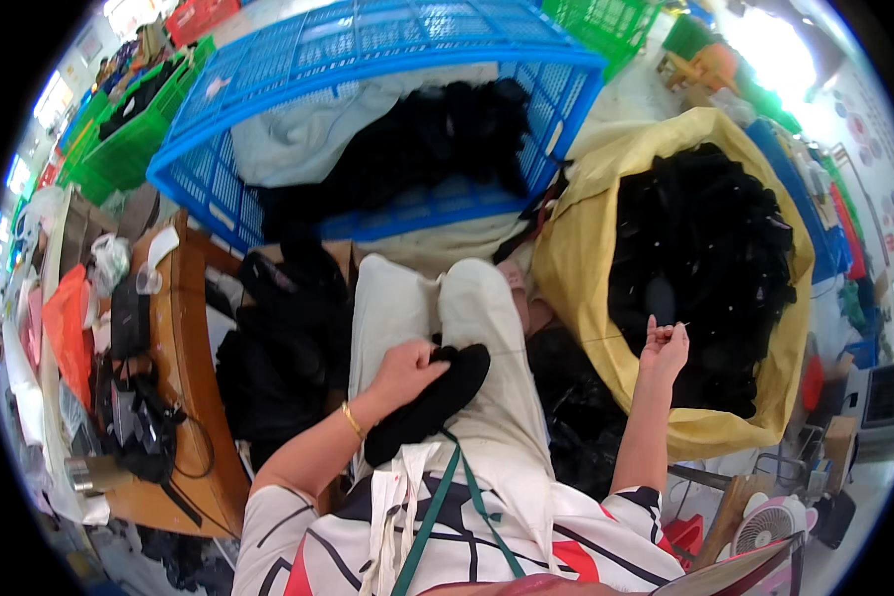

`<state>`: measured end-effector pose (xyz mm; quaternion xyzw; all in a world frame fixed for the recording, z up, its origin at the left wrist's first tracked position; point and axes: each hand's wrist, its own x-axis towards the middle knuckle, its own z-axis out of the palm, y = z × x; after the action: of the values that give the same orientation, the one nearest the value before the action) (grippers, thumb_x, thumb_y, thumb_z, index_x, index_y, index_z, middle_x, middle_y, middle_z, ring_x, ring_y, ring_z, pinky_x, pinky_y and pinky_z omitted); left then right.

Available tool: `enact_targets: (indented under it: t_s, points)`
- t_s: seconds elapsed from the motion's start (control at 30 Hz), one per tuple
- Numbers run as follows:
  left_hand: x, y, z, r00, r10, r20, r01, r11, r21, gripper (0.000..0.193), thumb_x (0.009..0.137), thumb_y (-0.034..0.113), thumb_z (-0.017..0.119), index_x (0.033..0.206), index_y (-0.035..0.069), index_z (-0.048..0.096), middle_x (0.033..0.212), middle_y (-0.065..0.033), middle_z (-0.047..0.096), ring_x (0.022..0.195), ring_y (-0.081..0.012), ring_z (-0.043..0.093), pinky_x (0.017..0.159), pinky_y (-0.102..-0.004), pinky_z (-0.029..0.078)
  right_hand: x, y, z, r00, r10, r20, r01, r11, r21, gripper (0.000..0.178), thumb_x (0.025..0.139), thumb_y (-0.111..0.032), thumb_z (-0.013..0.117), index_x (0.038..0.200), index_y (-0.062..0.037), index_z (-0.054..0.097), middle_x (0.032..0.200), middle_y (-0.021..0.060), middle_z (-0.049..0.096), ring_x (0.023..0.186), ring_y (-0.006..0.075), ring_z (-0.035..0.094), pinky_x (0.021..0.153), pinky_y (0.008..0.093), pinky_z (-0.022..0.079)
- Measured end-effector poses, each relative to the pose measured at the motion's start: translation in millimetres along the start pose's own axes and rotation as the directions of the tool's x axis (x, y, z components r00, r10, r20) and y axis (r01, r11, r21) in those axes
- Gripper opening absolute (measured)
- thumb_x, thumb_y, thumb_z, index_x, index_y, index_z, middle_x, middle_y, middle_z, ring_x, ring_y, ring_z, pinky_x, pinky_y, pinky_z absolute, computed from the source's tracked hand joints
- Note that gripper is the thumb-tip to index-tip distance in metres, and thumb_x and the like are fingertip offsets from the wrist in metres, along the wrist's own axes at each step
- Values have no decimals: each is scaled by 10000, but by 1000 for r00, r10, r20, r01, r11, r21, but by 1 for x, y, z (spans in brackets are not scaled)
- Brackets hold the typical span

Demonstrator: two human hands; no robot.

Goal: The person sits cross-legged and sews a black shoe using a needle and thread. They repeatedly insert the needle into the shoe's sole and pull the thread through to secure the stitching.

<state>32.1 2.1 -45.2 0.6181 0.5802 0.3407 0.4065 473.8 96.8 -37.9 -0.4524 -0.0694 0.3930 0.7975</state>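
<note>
Across my pale-clothed lap [392,308] lies a long, soft black cloth piece [422,412] with a rounded end; I cannot tell its exact kind. My left hand [410,372] is closed on its upper edge, fingers bent into the fabric. Held out to the right, my right hand [665,348] is in a pinch, in front of the open yellow sack [591,263]. A tiny thin, needle-like thing shows at its fingertips, too small to be sure of. A faint thread-like line seems to stretch between the cloth and that hand.
Black cloth pieces [705,248] fill the yellow sack. Ahead, a blue plastic crate [368,45] lies on its side with black and pale fabric inside. A black cloth heap [288,348] is by my left leg, beside a wooden table [184,368]. A small fan [770,526] stands lower right.
</note>
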Motion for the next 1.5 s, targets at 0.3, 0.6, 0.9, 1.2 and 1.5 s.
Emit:
enact_targets:
  t_s: [0.3, 0.6, 0.9, 1.2, 1.5]
  points:
    - [3, 8, 19, 997, -75, -22, 71, 985, -157, 329, 783, 102, 751, 988, 45, 500, 731, -38, 568, 678, -128, 541, 652, -292, 477, 18, -86, -24, 943, -333, -22, 325, 933, -156, 50, 966, -60, 541, 949, -45, 497, 653, 15, 489, 545, 105, 487, 878, 442, 573]
    - [9, 2, 23, 990, -62, 127, 78, 989, -128, 408, 806, 65, 727, 1153, 21, 517, 879, -60, 640, 758, -122, 596, 682, -267, 476, -76, -4, 4, 772, 8, 635, 443, 710, -547, 196, 905, -35, 617, 1097, -68, 594, 879, 28, 586, 799, 136, 590, 745, 274, 508]
    - [4, 43, -4, 999, 48, 12, -49, 988, 149, 336, 881, 271, 682, 708, -16, 660, 654, -103, 634, 608, -215, 600, 588, -323, 466, -187, 60, 39, 197, 302, 933, 829, 457, -323, 96, 808, -75, 714, 843, -38, 633, 739, 130, 555, 682, 313, 565, 614, 380, 474]
    - [4, 27, -1, 799, -380, 466, 596, 607, -526, 155, 880, 205, 696, 884, 57, 649, 813, -52, 693, 552, -56, 529, 476, -202, 406, -224, 44, 62, 260, 442, 859, 661, 567, -491, 156, 872, -72, 676, 1016, -26, 636, 823, 138, 653, 732, 255, 664, 639, 344, 510]
    - [-3, 29, -17, 827, -344, 444, 512, 789, -341, 107, 961, 185, 599, 948, 80, 612, 678, 27, 554, 508, -45, 482, 445, -189, 362, -211, 88, 95, 120, 395, 911, 921, 298, -250, 43, 866, -145, 649, 868, -102, 649, 810, 77, 627, 719, 301, 630, 611, 399, 504]
